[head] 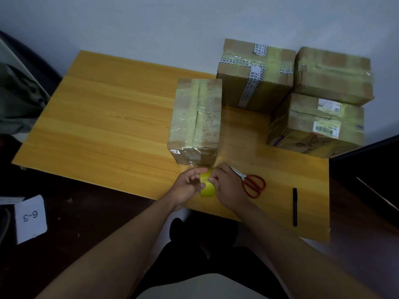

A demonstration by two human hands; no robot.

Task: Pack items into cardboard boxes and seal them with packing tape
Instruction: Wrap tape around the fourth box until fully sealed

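A yellow roll of packing tape (207, 187) sits between my two hands at the near edge of the wooden table (103, 117). My left hand (187, 186) grips the roll from the left, thumb and fingers curled round it. My right hand (226, 185) pinches the roll's upper right side with its fingertips. Just beyond my hands stands a cardboard box (196, 120), its top seam and near end covered in tape. Red-handled scissors (251, 183) lie shut on the table right beside my right hand.
Three more taped boxes stand at the back right: one with printed tape (254, 76), one behind it (333, 75), one labelled (316, 126). A black marker (295, 207) lies near the right front edge. A "6-3" card (30, 219) lies on the dark floor at left.
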